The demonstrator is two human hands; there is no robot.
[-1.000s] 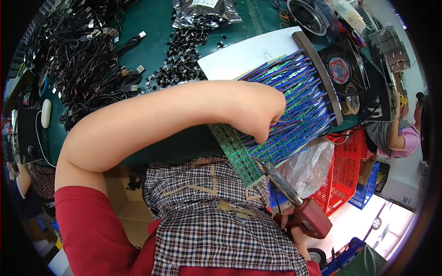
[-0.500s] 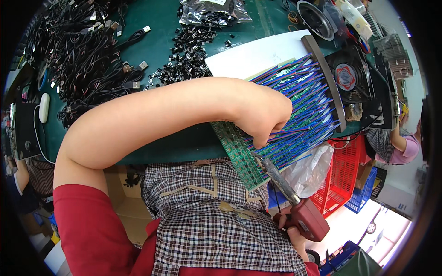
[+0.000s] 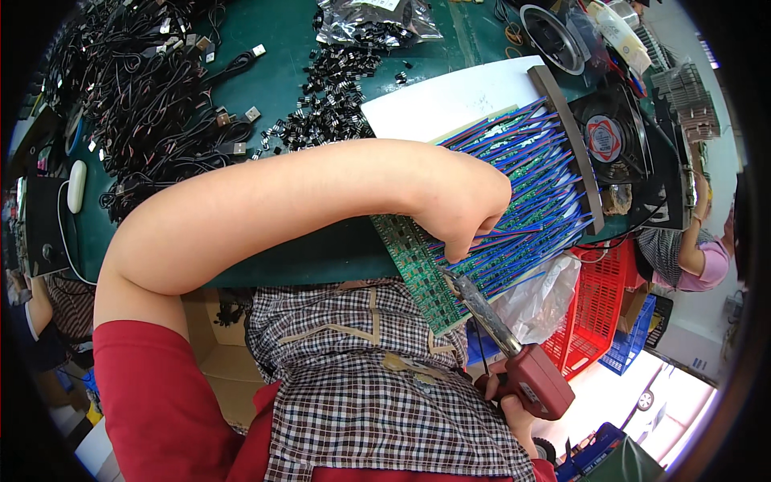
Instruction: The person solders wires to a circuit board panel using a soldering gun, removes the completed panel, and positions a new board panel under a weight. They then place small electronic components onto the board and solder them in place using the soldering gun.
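A green circuit board panel (image 3: 426, 289) lies tilted at the table's front edge, with rows of blue and dark red wires (image 3: 554, 193) fanned across it. Over these, my left hand (image 3: 470, 210) reaches in from the left, thumb and fingers pinched together close to the board. It seems to hold wire ends; the fingers hide most of them. My right hand (image 3: 514, 408), low at the right, grips a dark red soldering gun (image 3: 536, 384). The gun's metal barrel points up and left, its tip at the board's near edge, just below my left fingertips.
Beyond my left arm lie a heap of black USB cables (image 3: 152, 104) and loose small black connectors (image 3: 337, 100). A dark bar (image 3: 566, 145) crosses the wires' far ends, beside a black fan (image 3: 610, 132). Red crates (image 3: 598, 309) stand below right; a co-worker's arm (image 3: 697, 233) shows beyond.
My hands, the soldering gun and the board hold almost the same place, with only a slight shift of the view. The co-worker's arm at the far right has shifted a little.
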